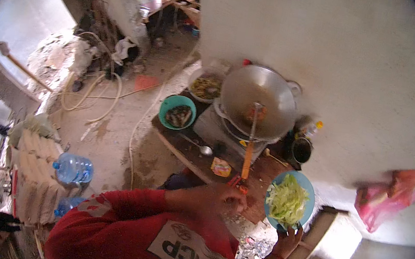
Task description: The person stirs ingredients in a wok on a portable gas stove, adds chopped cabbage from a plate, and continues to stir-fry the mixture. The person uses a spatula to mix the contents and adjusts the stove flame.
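My right hand point(287, 240) grips the near rim of a light-blue plate point(312, 198), which carries shredded pale-green leafy vegetable point(288, 199). My left hand point(231, 200) is blurred, its fingers curled in front of my chest. Just beyond it lie a small red item point(238, 182) and the orange handle point(247, 162) of a metal cooking utensil. I cannot tell whether the left hand holds anything. The utensil leans in a large metal wok point(245, 83) with a little reddish food point(255, 113) at its bottom. Under the wok is a stove point(213, 126).
A green bowl of fish-like pieces point(177, 117), a bowl of cut food point(205, 86), a metal spoon point(204, 150), a yellow-red packet point(221, 166) and a dark cup point(301, 149) surround the stove on a low table point(177, 149). A pink plastic bag point(383, 196) hangs right. Hoses point(113, 97) cross the floor.
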`<state>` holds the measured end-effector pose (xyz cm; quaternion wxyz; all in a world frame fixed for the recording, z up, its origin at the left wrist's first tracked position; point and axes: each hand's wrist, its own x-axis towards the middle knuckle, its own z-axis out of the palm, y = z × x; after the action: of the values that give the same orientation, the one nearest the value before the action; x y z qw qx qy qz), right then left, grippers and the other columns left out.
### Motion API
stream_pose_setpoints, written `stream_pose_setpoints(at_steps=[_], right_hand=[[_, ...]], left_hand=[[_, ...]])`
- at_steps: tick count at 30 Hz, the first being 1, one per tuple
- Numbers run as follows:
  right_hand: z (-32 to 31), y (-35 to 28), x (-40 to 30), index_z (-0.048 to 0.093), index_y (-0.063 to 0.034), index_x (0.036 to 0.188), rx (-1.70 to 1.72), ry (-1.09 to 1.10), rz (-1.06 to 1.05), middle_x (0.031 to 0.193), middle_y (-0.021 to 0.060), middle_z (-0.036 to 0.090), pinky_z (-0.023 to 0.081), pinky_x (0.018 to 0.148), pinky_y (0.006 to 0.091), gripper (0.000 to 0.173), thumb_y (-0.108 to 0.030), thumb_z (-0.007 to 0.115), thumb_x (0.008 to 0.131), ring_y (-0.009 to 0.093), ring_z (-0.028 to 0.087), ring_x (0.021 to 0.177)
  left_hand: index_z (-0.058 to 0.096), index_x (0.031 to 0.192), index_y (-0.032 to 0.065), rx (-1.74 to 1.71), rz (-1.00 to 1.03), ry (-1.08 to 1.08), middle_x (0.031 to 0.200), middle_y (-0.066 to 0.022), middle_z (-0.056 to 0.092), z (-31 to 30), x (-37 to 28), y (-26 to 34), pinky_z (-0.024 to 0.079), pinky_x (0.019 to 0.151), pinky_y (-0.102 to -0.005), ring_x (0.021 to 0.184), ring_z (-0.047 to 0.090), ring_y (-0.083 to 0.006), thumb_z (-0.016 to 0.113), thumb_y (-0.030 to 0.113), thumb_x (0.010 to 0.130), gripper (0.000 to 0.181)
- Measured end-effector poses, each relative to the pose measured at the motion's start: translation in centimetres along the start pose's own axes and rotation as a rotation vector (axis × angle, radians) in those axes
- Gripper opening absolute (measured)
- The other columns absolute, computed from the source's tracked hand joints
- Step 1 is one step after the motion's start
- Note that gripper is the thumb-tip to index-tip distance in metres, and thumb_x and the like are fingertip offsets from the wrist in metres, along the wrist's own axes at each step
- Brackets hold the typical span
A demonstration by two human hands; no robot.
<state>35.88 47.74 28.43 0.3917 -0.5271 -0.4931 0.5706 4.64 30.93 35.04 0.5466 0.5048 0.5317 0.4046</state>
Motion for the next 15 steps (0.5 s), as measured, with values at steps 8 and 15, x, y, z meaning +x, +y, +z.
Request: stream_pose_setpoints(at_steps=[8,15], right_hand=[[7.4,-10.3,-1.3,0.067,0.0007,0.108,-0.348,-0.182,-0.322,0.129,0.0154,0.053,0.060,0.080,0.0334,0.030,0.008,0.066,0.079,0.026,0.059,0.116],[19.5,-11.9,1.2,0.054,-0.0014,0.129,0.091,-0.327,0.000,0.104,0.0062,0.067,0.058,0.066,0.0269,0.038,-0.008,0.056,0.092,0.015,0.068,0.084]], left_hand=[[0.051,0.134,0.0021,-0.506,0.104,0.179,0.119,-0.0095,0.065,-2.3,4.9,0.5,0.055,0.082,-0.0360,0.104,0.066,-0.0215,0.055,0.027,0.102,0.041],[0.039,0.143,0.0072,-0.778,0.121,0.408,0.130,-0.0118,0.058,-9.3,2.2,2.1,0.057,0.092,-0.0432,0.113,0.063,-0.0277,0.055,0.018,0.099,0.048]])
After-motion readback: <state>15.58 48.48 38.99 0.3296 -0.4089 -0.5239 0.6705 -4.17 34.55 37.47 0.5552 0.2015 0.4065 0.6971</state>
